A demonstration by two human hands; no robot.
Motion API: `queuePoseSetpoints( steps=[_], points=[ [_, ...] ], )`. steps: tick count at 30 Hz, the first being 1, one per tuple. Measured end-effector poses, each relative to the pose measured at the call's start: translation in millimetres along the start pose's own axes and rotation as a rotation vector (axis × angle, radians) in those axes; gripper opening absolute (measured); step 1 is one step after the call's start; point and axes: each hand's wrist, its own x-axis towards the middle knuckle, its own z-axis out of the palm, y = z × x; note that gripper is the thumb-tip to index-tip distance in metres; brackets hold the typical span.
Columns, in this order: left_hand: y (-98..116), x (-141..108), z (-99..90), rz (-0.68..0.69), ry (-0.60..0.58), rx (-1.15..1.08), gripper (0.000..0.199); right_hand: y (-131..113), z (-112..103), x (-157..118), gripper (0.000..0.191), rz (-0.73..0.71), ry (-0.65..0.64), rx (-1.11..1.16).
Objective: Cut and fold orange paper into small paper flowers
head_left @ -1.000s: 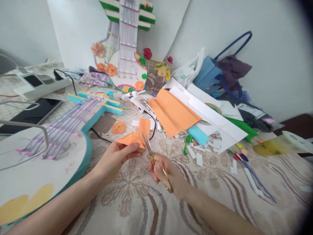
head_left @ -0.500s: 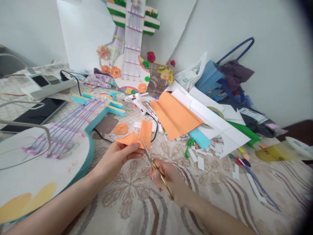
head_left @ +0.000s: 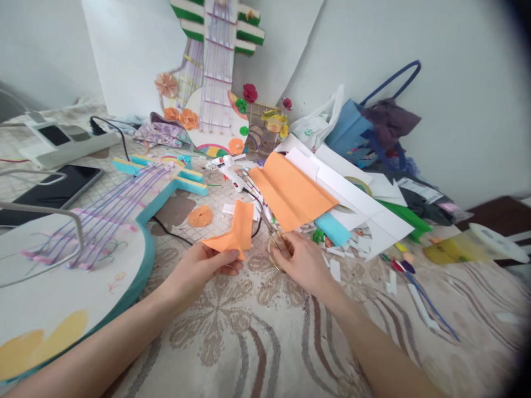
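My left hand (head_left: 211, 266) pinches a small piece of folded orange paper (head_left: 222, 242) between thumb and fingers. Just behind it is an orange paper strip (head_left: 243, 218); whether the two are joined I cannot tell. Over to the right, my right hand (head_left: 305, 260) is closed on gold-handled scissors (head_left: 276, 257), low over the tablecloth and apart from the paper. Their blades point away from me, towards a large creased orange sheet (head_left: 294, 193). A round orange paper cut-out (head_left: 200, 216) lies beyond my left hand.
To the left lies a guitar-shaped craft (head_left: 103, 301) with purple strings, near a phone (head_left: 53, 193). A white glue gun (head_left: 232, 174) with a black cord rests behind my hands. White paper sheets (head_left: 357, 193) and scraps cover the right side. Another decorated guitar (head_left: 215, 110) stands at the back.
My right hand has moved the scissors away from the orange paper, forward and to the right, lowering them beside the paper pile. My left hand still holds the orange piece.
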Motion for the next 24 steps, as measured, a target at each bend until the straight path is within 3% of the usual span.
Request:
queuePoseSetpoints(
  steps=[4,9,14,20,24],
  points=[
    [-0.2,-1.4,3.9,0.02,0.004,0.087,0.014,-4.0,-3.6,-2.2,0.018,-0.121,0.103,0.075],
    [-0.2,-3.5,7.4,0.041,0.016,0.197,0.015,-34.2,3.9,-17.1,0.018,-0.104,-0.218,0.596],
    [-0.3,-4.3,10.2,0.045,0.009,0.249,0.014,-37.7,12.7,-19.4,0.019,-0.016,-0.265,0.789],
    [-0.7,-3.7,10.3,0.025,0.014,0.152,0.012,-30.6,11.6,-16.6,0.029,0.052,-0.371,0.866],
    [-3.5,-3.0,10.1,0.027,-0.041,0.184,0.013,-33.5,12.9,-14.9,0.028,0.086,-0.353,0.932]
  ],
)
